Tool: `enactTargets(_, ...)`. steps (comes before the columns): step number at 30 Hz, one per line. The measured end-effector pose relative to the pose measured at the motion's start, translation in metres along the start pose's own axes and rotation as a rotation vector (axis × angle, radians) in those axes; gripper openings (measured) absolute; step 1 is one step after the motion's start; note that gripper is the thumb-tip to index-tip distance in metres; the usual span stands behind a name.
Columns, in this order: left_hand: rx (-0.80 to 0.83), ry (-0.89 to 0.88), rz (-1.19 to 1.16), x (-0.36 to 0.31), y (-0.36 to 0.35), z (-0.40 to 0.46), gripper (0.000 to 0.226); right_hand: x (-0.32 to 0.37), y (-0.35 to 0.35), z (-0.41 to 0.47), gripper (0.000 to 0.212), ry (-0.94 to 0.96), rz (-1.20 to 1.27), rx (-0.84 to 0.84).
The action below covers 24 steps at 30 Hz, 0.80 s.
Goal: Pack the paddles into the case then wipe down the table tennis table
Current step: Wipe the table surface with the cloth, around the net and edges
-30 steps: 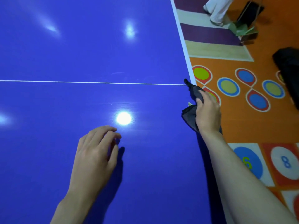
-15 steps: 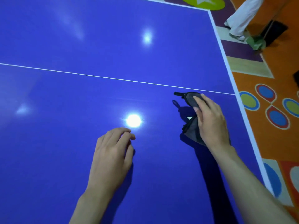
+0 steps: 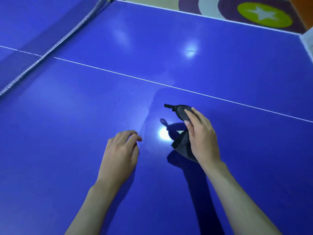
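Note:
The blue table tennis table (image 3: 84, 116) fills the view, with a white centre line running across it. My right hand (image 3: 201, 134) grips a dark grey cloth (image 3: 182, 112) with a small black loop at its far end, held just above the surface right of centre. Part of the cloth hangs below my palm. My left hand (image 3: 121, 153) hovers over or rests on the table to the left of the cloth, fingers loosely curled and holding nothing. No paddles or case are in view.
The net (image 3: 50, 48) crosses the upper left corner. The table's far edge and right corner show at the top right, with a patterned floor and a green circle with a star (image 3: 264, 14) beyond. Bright light reflections lie on the tabletop.
My right hand has carried the cloth from the table's right edge inward toward the middle. The view has swung left, so the net now shows and the orange floor has left the frame.

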<state>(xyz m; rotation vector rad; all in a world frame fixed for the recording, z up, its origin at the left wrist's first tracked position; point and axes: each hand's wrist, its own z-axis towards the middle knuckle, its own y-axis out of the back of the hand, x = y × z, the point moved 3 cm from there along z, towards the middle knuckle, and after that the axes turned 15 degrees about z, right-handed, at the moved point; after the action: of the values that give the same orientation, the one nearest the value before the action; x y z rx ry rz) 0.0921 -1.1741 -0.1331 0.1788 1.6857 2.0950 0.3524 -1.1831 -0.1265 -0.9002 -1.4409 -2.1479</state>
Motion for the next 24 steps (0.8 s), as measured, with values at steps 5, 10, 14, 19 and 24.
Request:
enactTargets(5,-0.080,0.095,0.031,0.092,-0.003,0.021,0.025,0.060,-0.079,0.002,0.038,0.015,0.046,0.029)
enactTargets(10,-0.109,0.118,0.101,0.151,-0.015,0.053,0.026,0.085,-0.154,-0.008,0.036,0.032,-0.062,0.004)
enactTargets(14,-0.047,0.130,0.153,0.180,-0.028,0.057,0.032,0.070,-0.175,0.009,0.042,-0.001,-0.271,0.003)
enactTargets(19,-0.002,0.022,0.207,0.184,-0.036,0.049,0.042,0.044,-0.173,0.081,0.053,-0.095,-0.355,-0.012)
enactTargets(24,0.020,0.051,0.230,0.185,-0.039,0.053,0.047,0.028,-0.181,0.149,0.055,-0.138,-0.379,-0.019)
